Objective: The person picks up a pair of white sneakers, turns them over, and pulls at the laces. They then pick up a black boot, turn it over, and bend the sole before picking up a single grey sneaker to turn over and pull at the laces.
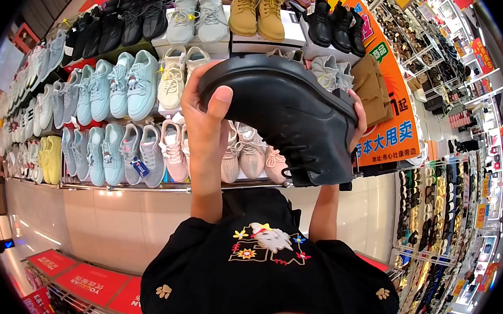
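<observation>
A black lace-up ankle boot [283, 107] is held up before my chest, turned on its side with the sole edge uppermost and the shaft pointing down. My left hand [205, 105] is closed around the toe end, thumb lying on the upper. At the heel end my right hand [358, 120] grips the boot, its fingers partly hidden behind it. Behind the boot are tan lace-up boots [257, 10] on a white box, small black boots [337, 27] and pink sneakers [250, 151].
A tiered shoe rack with light blue sneakers [135, 86] and other pairs fills the front and left. To the right are an orange sign [394, 131], a brown paper bag [372, 86] and racks of hanging goods [432, 208]. Red-covered displays [91, 282] stand lower left.
</observation>
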{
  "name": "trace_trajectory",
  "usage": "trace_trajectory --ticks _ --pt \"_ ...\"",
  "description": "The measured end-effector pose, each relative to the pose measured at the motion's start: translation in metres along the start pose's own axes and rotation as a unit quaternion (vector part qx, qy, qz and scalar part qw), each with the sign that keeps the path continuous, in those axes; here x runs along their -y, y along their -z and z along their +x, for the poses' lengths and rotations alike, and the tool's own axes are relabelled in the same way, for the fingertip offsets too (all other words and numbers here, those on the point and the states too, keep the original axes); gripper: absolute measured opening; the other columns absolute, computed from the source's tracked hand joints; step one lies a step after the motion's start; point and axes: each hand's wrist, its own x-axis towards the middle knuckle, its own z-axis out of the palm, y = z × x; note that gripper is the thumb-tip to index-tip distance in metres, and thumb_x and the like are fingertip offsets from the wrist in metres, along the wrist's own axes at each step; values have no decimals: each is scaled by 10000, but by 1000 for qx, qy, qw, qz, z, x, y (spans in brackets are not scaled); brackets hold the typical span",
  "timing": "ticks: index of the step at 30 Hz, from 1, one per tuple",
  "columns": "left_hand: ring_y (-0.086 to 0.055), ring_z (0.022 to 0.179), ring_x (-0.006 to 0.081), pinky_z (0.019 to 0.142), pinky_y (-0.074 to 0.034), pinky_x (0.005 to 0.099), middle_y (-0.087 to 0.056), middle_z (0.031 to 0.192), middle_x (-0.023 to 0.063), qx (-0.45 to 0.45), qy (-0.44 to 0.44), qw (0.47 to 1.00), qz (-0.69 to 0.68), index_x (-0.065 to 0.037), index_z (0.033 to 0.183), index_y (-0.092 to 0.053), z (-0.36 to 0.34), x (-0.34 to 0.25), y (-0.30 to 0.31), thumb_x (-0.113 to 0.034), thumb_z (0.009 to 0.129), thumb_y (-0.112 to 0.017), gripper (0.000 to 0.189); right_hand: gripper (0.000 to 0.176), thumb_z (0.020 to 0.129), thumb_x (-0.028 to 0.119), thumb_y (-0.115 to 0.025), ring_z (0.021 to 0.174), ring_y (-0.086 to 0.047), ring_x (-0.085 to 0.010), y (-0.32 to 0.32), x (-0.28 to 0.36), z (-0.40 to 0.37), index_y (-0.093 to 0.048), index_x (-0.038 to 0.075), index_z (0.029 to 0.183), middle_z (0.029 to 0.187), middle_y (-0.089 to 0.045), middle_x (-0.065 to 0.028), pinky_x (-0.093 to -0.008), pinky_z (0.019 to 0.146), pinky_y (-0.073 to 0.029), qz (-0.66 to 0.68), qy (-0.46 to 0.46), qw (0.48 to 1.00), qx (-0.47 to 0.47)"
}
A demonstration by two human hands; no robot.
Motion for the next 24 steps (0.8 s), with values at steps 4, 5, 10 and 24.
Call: trace_trajectory --ticks 4,5,10,24 --pt "-609 963 225 878 -491 351 -587 1083 141 11 -21 999 -23 18 1201 -463 1 2 -2 -272 775 -680 559 607 828 63 -643 1201 -456 -285 7 1 -1 -304 112 1330 1382 -333 -236 -380 998 -426 -52 31 998 2" --pt "-609 963 225 878 -491 351 -587 1083 141 13 -19 999 -24 18 1201 -463 1 3 -2 -272 775 -680 559 599 830 56 -638 1203 -454 -284 8 2 -1 -308 114 1327 1384 -331 -236 -382 999 -426 -63 36 997 0" --pt "-612 944 219 850 -506 349 -590 1068 132 16 -24 999 -25 5 1173 -469 1 6 -1 -238 764 -667 515 611 819 50 -649 1214 -442 -284 9 3 -1 -310 106 1324 1381 -336 -234 -384 1007 -417 -49 29 998 -4" --pt "-593 918 143 851 -472 265 -611 1015 74 35 -3 999 -41 -21 1105 -516 -6 -9 -5 -155 703 -790 505 633 799 72 -683 1194 -458 -276 5 20 5 -307 105 1307 1359 -380 -225 -364 992 -413 -134 60 989 -31"
